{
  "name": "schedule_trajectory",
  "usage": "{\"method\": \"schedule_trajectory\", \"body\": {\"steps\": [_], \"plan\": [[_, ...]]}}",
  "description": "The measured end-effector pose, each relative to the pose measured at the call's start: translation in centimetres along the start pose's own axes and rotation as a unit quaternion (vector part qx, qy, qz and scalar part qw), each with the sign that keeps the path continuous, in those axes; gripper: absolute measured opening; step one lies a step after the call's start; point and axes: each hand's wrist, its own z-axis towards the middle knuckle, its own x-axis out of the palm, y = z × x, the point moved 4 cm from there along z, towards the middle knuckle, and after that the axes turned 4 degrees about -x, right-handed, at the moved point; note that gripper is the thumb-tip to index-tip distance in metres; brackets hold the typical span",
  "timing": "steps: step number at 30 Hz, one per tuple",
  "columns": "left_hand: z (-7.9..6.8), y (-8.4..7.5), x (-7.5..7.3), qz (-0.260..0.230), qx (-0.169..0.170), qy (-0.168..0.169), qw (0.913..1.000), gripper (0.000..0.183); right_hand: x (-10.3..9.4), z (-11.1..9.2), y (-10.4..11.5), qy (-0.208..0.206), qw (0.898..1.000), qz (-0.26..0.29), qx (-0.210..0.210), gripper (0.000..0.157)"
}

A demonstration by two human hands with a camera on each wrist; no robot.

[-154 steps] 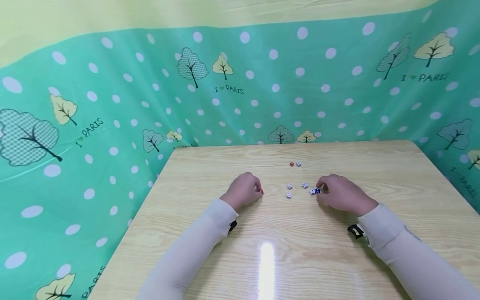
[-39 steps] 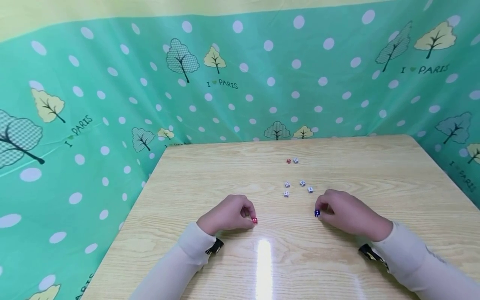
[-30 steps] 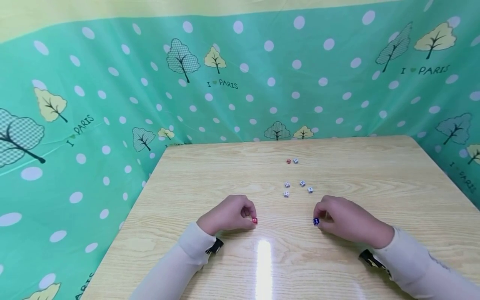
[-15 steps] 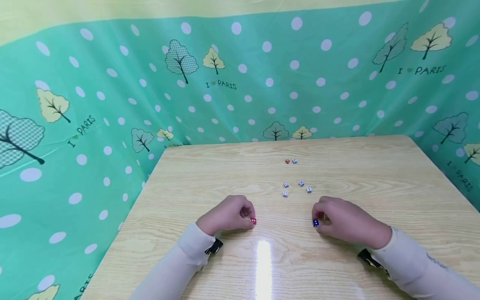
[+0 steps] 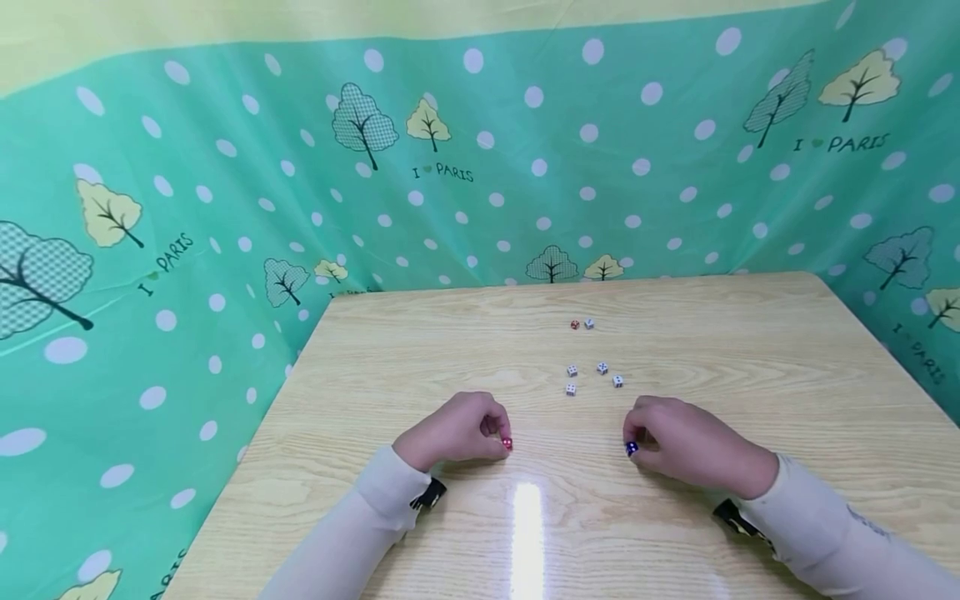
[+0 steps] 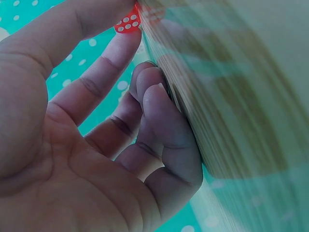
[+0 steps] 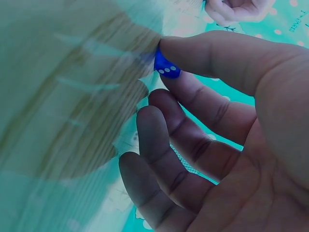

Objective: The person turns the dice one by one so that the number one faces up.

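My left hand [image 5: 459, 429] pinches a red die [image 6: 128, 21] between thumb and index finger, right at the tabletop. White pips show on the die's face; its other fingers are curled against the wood in the left wrist view. Across from it, my right hand [image 5: 686, 437] pinches a blue die [image 7: 167, 66] with thumb and index finger, low at the table surface. The two dice stand a short gap apart, level with each other in the head view. Several white dice [image 5: 572, 390] lie loosely grouped beyond and between the hands.
Farther back on the wooden table [image 5: 420, 342], a second red die [image 5: 574, 325] sits beside another white die [image 5: 589, 324]. A green dotted curtain [image 5: 480, 167] surrounds the table's back and sides. A bright light reflection [image 5: 527, 533] streaks the front of the tabletop.
Over the last seconds both hands came nearer the front edge, each with its die; the blue one left the white die beside it. In the last half second the hands hold almost still.
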Motion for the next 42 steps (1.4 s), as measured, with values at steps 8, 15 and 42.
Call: {"method": "schedule_trajectory", "body": {"steps": [8,15,42], "plan": [[0.1,0.2,0.2,0.004,0.004,0.004,1.0000,0.016,0.2,0.0,0.1,0.005,1.000,0.011,0.003,0.022],[0.1,0.1,0.1,0.006,0.007,0.002,1.0000,0.016,0.2,0.1,0.5,0.009,1.000,0.012,-0.023,0.020],[0.0,0.2,0.2,0.001,0.000,0.012,0.9999,0.018,-0.4,0.2,-0.5,0.002,0.999,0.040,-0.029,0.020]]}}
